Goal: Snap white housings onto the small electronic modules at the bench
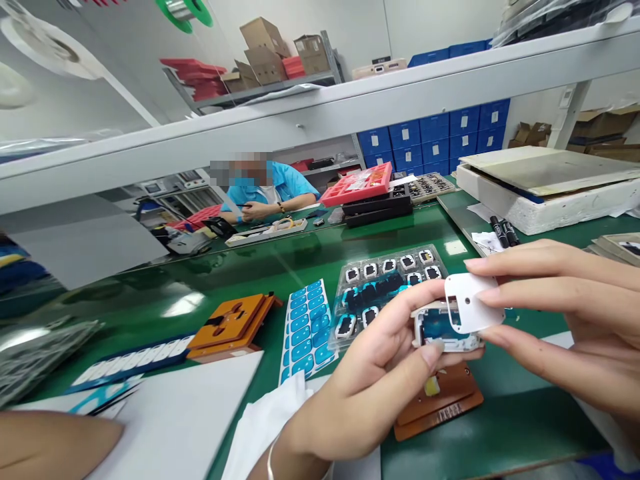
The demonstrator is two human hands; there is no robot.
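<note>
My left hand (385,360) is closed around a small white plastic housing (453,341), its thumb on the near rim and its fingers behind. Blue film or a blue surface shows inside the housing. Between the fingertips and thumb of my right hand (555,300) is a thin white cover plate (467,307) with rounded corners, a small round hole and a rectangular slot. The plate stands tilted over the housing's right part; whether the two touch, I cannot tell. Below my hands lies an orange-brown fixture block (450,407), partly covered by them.
A clear tray (340,327) of similar housings lies behind my left hand, beside a sheet of blue stickers (303,333). Farther left is an orange fixture (233,323). A white cloth (265,427) lies in front. Another person (273,190) sits across the green bench; a forearm (55,440) enters lower left.
</note>
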